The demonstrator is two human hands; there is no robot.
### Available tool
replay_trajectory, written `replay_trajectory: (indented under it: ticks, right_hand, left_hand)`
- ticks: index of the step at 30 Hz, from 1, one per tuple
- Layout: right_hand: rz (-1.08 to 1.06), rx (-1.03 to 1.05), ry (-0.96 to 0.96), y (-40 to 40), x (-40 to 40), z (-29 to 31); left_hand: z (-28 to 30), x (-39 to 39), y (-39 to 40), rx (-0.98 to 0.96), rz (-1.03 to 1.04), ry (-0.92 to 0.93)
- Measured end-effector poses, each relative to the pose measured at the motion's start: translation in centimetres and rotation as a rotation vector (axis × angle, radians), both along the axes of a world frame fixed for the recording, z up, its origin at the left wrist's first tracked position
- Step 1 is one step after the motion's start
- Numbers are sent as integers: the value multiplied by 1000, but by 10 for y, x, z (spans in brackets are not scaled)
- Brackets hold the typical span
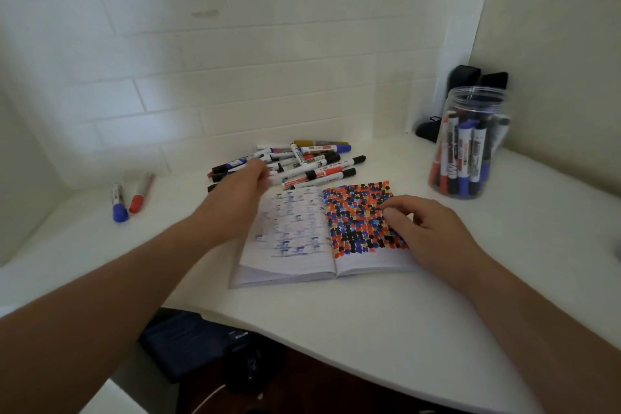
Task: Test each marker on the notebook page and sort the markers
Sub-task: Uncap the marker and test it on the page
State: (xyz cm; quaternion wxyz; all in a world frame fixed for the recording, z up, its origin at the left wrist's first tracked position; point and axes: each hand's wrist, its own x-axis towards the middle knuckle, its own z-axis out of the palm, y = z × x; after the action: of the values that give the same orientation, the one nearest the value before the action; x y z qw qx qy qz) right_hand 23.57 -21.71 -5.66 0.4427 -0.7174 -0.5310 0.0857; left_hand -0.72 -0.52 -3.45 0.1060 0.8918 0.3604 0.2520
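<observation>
An open notebook (295, 245) lies on the white desk, its right page covered in red, blue, black and yellow marker dots. Behind it sits a pile of markers (302, 163). My left hand (238, 195) is blurred over the pile's left end, its fingers at the markers; whether it grips one I cannot tell. My right hand (420, 225) rests on the dotted page with loosely curled fingers and holds nothing. A clear plastic jar (467, 141) at the right holds several upright markers. A blue-capped marker (118, 202) and a red-capped marker (141, 193) lie apart at the far left.
The white desk (369, 312) fits into a corner of white tiled walls. Dark objects (470, 77) stand behind the jar in the corner. Below the desk's curved front edge lies a dark bag (188, 343).
</observation>
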Motion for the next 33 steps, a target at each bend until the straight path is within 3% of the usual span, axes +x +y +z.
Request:
replay_trajectory:
  ticks: [4,8,13,17,20,23,26,33]
  right_hand:
    - [60,52,79,-1,1,-3]
    - [122,123,164,-4,-2,-1]
    - [125,190,259,-3,-2,0]
    - [201,184,318,-4,-5,5]
    - [161,252,585,-2,1,9]
    - [172,276,800,-2,4,14]
    - [205,204,642,-3,2,11]
    - [159,55,478,-4,-9,9]
  left_hand:
    - [9,38,-51,137,-305,56]
    - [5,61,-67,225,-423,132]
    - [-1,69,-71,81,-463,38]
    - [-1,70,-78,-3,-501,73]
    - [-6,67,-72,-148,-386,81]
    - [-15,62,-62,-133,-337,176]
    - [-24,59,-58,-123,-401,201]
    - [-30,57,-56,-134,-390,119]
